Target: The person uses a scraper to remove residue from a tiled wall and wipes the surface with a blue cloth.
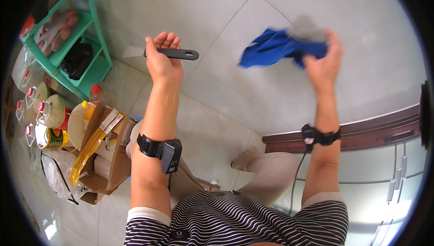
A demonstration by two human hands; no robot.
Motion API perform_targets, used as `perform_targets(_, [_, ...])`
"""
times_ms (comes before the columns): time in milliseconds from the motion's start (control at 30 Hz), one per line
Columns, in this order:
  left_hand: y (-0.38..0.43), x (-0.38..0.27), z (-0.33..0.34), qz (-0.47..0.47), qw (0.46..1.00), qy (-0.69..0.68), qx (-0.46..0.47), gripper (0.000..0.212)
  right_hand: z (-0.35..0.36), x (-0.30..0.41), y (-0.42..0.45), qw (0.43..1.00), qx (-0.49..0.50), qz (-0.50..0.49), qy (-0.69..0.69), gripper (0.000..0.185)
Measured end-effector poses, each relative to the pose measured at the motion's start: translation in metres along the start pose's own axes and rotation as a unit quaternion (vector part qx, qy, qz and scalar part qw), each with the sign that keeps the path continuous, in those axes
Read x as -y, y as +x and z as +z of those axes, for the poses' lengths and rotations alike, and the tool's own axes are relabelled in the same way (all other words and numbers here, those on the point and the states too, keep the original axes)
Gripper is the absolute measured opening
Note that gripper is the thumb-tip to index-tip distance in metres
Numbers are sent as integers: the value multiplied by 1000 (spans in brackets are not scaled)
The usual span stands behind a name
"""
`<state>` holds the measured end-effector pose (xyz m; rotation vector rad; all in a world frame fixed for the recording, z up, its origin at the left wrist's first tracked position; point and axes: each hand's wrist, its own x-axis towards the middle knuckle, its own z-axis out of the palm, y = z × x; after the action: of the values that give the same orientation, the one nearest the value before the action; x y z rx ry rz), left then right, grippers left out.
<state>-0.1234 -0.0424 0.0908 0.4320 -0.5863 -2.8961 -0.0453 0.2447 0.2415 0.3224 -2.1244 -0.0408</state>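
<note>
Across the palm of my left hand point(166, 58) lies a bladed hand tool, its black handle point(184, 54) held under the thumb. The handle has a slot at its right end, and a pale blade point(133, 52) sticks out to the left; whether this is a scraper or a knife I cannot tell. My right hand point(323, 63) grips a blue cloth point(271, 47) that trails off to the left. Against the cloth's upper side is a blurred grey wad point(307, 28), its material unclear. Both hands are raised in front of a grey tiled surface point(220, 2).
On the left stands a green plastic shelf rack point(96, 25) holding bags. Below it are several plastic jugs point(54, 110), a clear bag point(61, 168) and an open cardboard box point(117, 158) with a yellow strip point(91, 151). Pale cabinet doors point(366, 164) under a dark red edge point(366, 137) lie right.
</note>
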Motion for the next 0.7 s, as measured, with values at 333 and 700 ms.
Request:
perform_targets(333, [7,7,3,-32,999,-25,3,38,-8,-57,173,915,-288,-126,-254,71])
perform_targets(700, [16,7,-1,-33,999,-20,-35,37,206,65,-63,865,99,-439,-221,54])
